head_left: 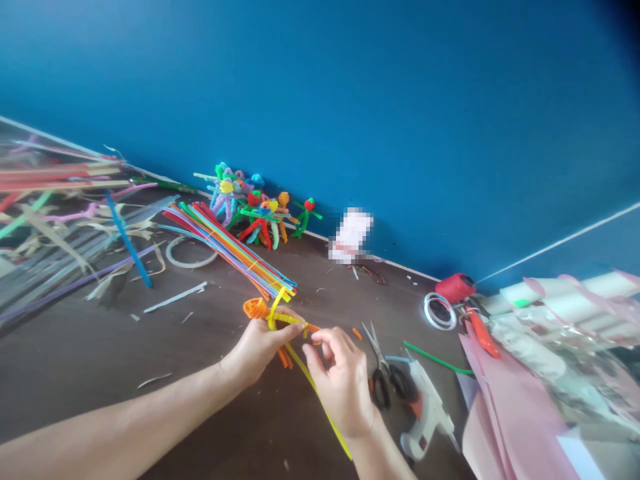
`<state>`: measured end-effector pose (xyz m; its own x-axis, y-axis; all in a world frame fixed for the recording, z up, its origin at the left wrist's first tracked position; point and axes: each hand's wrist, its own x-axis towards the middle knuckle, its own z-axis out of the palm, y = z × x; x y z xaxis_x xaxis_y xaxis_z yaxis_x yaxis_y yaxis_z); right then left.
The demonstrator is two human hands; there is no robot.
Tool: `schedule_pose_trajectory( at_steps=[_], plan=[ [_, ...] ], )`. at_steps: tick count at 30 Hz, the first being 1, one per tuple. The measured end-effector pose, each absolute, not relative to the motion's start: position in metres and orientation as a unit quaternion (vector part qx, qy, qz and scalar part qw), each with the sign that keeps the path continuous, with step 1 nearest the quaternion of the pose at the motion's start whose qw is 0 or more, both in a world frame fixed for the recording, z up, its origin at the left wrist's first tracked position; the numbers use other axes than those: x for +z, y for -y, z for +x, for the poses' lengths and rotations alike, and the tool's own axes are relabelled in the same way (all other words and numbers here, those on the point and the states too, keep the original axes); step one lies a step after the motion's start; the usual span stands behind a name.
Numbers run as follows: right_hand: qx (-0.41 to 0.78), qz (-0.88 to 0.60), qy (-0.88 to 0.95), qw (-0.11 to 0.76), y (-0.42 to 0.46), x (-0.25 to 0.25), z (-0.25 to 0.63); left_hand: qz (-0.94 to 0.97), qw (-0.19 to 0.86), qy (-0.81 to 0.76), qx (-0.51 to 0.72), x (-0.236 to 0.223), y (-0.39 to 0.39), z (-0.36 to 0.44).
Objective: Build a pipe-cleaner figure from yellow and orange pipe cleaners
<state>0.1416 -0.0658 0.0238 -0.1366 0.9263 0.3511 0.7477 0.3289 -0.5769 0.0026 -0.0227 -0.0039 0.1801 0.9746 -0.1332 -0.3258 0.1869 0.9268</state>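
My left hand (263, 343) is closed on a pipe cleaner figure (256, 308) with a coiled orange head and yellow winding along its arm. Thumb and fingers pinch that arm near its orange end. A long yellow pipe cleaner (323, 403) hangs down from the figure, passing behind my right hand (345, 373). The right fingers are loosely curled beside the orange arm tip, with the thumb apart from them; any light contact there is hard to make out. Orange legs stick out below my left hand.
A bundle of coloured pipe cleaners (235, 250) lies ahead, with several finished figures (260, 213) against the blue wall. Scissors (383, 377), a glue gun (427, 407) and a green pipe cleaner (437, 358) lie at right, near pink sheets (510, 407). Loose strips (65, 233) pile up at left.
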Motion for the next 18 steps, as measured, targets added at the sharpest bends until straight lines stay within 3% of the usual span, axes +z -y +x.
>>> schedule_pose_trajectory(
  at_steps=[4,9,13,18],
  plan=[
    [0.024,-0.549,0.784,0.289,0.0637,0.024,0.1434,0.403,0.666,-0.402,0.483,-0.0043,0.0235,0.0023],
    [-0.011,-0.557,0.786,0.268,0.0614,0.0224,0.141,0.421,0.66,-0.407,0.47,-0.0019,0.0245,0.002],
    [0.024,-0.556,0.774,0.303,0.0619,0.0253,0.1401,0.434,0.651,-0.409,0.469,-0.0008,0.0246,0.0023],
    [0.156,-0.57,0.718,0.367,0.06,0.0259,0.141,0.47,0.639,-0.408,0.452,-0.0005,0.0251,0.0023]
  ],
)
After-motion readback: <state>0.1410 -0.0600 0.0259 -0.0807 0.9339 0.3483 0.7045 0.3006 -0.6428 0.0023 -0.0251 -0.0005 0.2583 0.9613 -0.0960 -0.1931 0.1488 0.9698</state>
